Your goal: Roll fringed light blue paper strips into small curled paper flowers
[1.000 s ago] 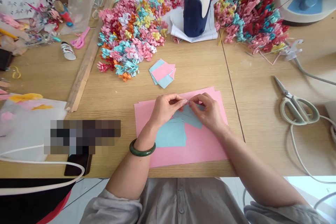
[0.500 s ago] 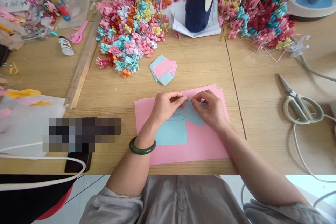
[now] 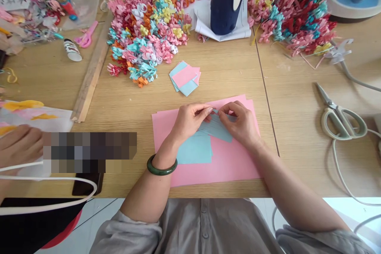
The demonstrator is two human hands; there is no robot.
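My left hand [image 3: 190, 121], with a dark green bangle [image 3: 162, 171] on its wrist, is pinching one end of a small blue paper strip [image 3: 215, 111]. The fingertips of my right hand [image 3: 239, 123] are closed on the strip's other end, close beside the left. Under my hands lie blue paper with cut slits or strips [image 3: 219, 129] and a plain blue sheet [image 3: 195, 150]. Both rest on larger pink sheets [image 3: 232, 166]. The far fingers of both hands are partly hidden.
Beyond the sheets lies a small stack of pink and blue cards [image 3: 184, 77]. Heaps of curled paper flowers [image 3: 151, 31] flank a dark blue bottle [image 3: 226, 6]. Scissors [image 3: 342, 117] lie right, a wooden strip [image 3: 92, 75] left. Another person's hand [image 3: 20, 145] is at far left.
Another person's hand has come into view at the far left. My own hands have barely moved; slightly more of the blue strip shows between my fingertips.
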